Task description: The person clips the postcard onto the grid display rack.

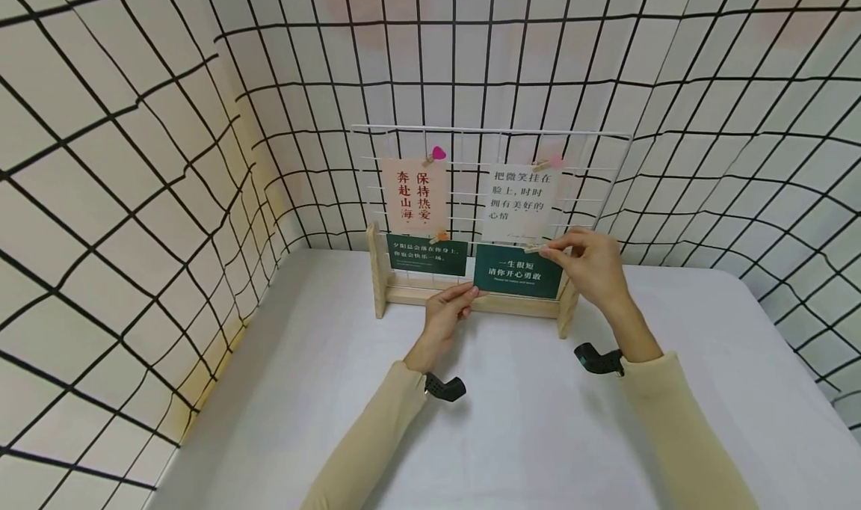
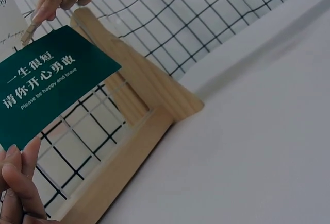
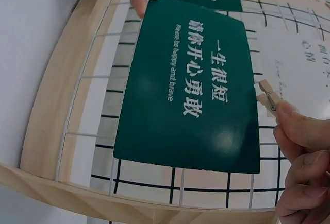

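Note:
My left hand (image 1: 442,317) pinches the lower left corner of a dark green card (image 1: 516,274) with white lettering. Thumb and fingers of my right hand (image 1: 595,265) grip a small wooden clothespin (image 3: 270,98) by its handle end. In the right wrist view the clothespin's tip is right at the card's top edge. The card is held in front of a white wire grid rack (image 2: 121,154) with a wooden base. Just above it hangs a white card (image 1: 518,203) with dark lettering, its top clipped by a clothespin with a pale pink ornament (image 1: 556,161).
On the rack's left side hang a pink card (image 1: 415,196) with red lettering and a second green card (image 1: 427,256) below it. A magenta heart clip (image 1: 439,152) and an orange clip (image 1: 442,235) hold these. Black mesh (image 1: 430,84) surrounds the white table (image 1: 323,345).

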Action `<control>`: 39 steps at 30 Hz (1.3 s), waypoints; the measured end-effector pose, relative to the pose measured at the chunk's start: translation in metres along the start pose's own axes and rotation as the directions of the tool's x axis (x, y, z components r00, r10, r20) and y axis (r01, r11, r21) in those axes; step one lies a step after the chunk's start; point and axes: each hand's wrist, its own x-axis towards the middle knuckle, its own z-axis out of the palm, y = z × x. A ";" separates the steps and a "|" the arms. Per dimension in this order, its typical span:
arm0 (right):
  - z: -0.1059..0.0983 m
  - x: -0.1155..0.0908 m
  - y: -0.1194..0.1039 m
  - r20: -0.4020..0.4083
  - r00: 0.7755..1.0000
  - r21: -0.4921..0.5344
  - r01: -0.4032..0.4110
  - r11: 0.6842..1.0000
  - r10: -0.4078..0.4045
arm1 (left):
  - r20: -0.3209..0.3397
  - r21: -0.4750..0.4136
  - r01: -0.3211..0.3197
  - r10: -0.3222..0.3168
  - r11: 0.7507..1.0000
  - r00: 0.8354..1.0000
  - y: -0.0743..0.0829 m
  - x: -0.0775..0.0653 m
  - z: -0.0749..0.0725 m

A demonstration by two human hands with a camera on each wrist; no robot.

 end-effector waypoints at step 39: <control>-0.021 -0.003 0.004 -0.060 0.991 -0.285 0.097 0.954 -0.119 | -0.027 -0.085 -0.004 0.002 0.996 1.000 -0.008 0.007 0.016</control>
